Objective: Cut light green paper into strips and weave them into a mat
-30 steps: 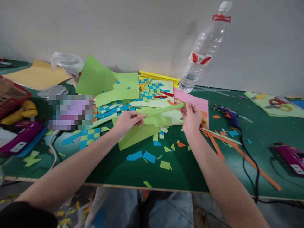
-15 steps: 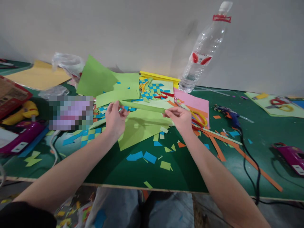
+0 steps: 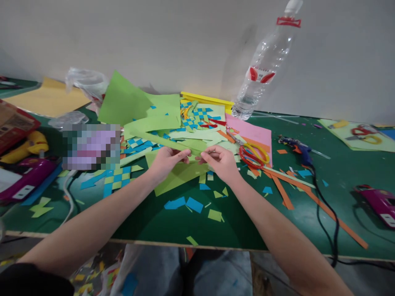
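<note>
My left hand (image 3: 166,161) and my right hand (image 3: 218,161) meet over a pile of green paper sheets (image 3: 179,172) on the dark green table (image 3: 247,222). Both pinch a long light-green paper strip (image 3: 154,138) that runs up and left from the fingertips across the pile. The two sets of fingertips are almost touching. Blue-and-green woven paper mats (image 3: 114,179) lie to the left, and another one (image 3: 197,115) lies behind. Red-and-yellow scissors (image 3: 253,153) rest just right of my right hand.
A tilted plastic water bottle (image 3: 265,65) leans at the wall. A glue gun (image 3: 298,149) with black cord (image 3: 324,213) lies right, beside orange strips (image 3: 311,197). Magenta devices (image 3: 378,201) (image 3: 24,176) sit at both sides. Paper scraps (image 3: 188,203) litter the front.
My hands have come together at the middle of the pile, sliding along the green strip. Its free end now points up and left instead of spanning between the hands. The scissors are uncovered.
</note>
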`<state>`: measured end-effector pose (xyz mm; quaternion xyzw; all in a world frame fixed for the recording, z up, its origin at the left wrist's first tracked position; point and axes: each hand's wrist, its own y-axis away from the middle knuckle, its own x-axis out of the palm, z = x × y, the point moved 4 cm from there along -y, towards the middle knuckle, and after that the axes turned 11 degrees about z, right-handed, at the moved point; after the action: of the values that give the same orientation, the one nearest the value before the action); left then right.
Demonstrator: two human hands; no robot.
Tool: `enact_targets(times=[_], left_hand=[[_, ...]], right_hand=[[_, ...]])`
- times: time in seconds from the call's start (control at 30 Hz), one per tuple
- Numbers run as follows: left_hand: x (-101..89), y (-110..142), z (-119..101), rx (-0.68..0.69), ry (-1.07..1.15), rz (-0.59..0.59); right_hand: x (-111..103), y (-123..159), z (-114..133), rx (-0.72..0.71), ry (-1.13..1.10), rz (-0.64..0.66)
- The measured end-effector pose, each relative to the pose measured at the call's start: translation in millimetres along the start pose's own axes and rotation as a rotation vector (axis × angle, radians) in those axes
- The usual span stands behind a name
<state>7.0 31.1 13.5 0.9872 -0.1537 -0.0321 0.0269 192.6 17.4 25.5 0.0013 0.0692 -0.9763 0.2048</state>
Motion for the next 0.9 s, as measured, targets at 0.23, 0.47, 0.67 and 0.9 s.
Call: enact_targets(times=[0.23,0.47,0.67,0.9], left_hand=[[-1.8,4.1,-4.6,-0.010,-0.200,0.017],[-13.1,-2.3,-4.6,0.087,0.049,-0.208],[-36.0,-6.2,-6.2,0.170,0.382,-0.400],[-60.1,-5.0,-6.9,0.288,0.444,-0.688]], right_hand=[[3.3,1.2,-2.4,0.025,0.177,0.078],[-4.0,-1.1,-0.4,0.011,0.186,0.065],[-20.9,-5.6,-1.7,0.002,0.213,0.023],[-39.4,-11.0,-8.5,0.028,0.253,-0.062]])
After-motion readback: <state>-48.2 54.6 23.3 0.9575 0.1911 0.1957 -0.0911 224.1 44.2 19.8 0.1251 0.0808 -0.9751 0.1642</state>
